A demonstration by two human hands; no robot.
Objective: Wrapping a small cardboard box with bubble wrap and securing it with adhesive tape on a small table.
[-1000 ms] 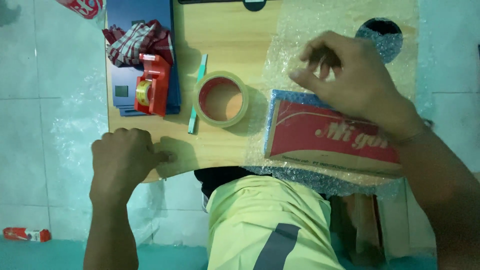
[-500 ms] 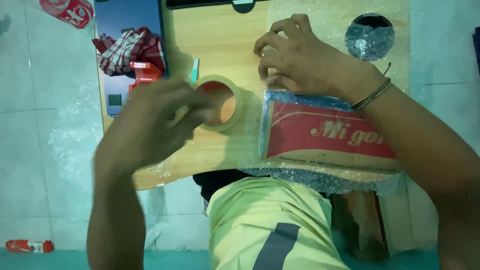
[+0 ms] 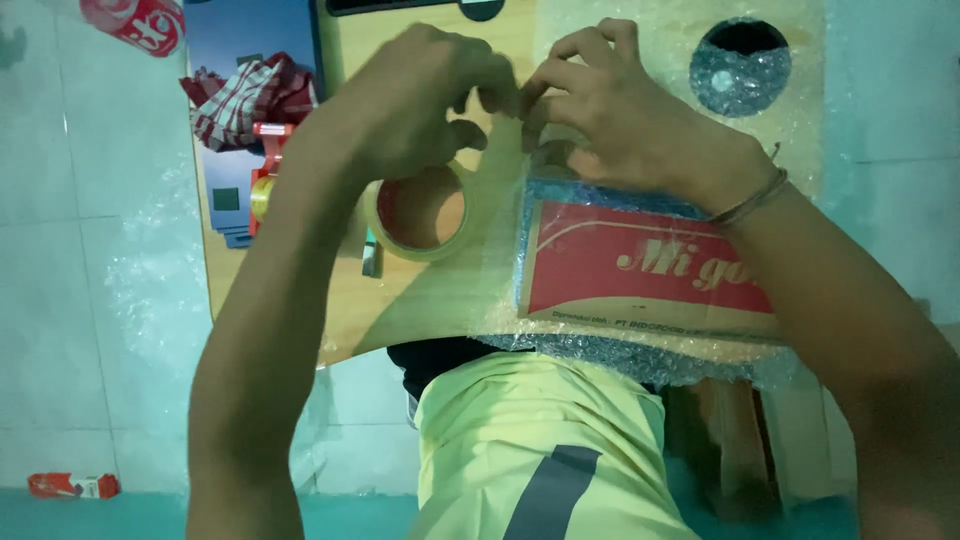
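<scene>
Red carton [image 3: 640, 265] in bubble wrap, centre table

One roll of tape [image 3: 420, 212], one red box [image 3: 645, 268], one red tape dispenser [image 3: 266, 180], two hands.

Both forearms are reaching forward and converging; the left hand [image 3: 415, 100] and right hand [image 3: 625, 120] are meeting fingertip to fingertip, fingers [image 3: 500, 85] curled and pinching, the right wrist bending inward
</scene>
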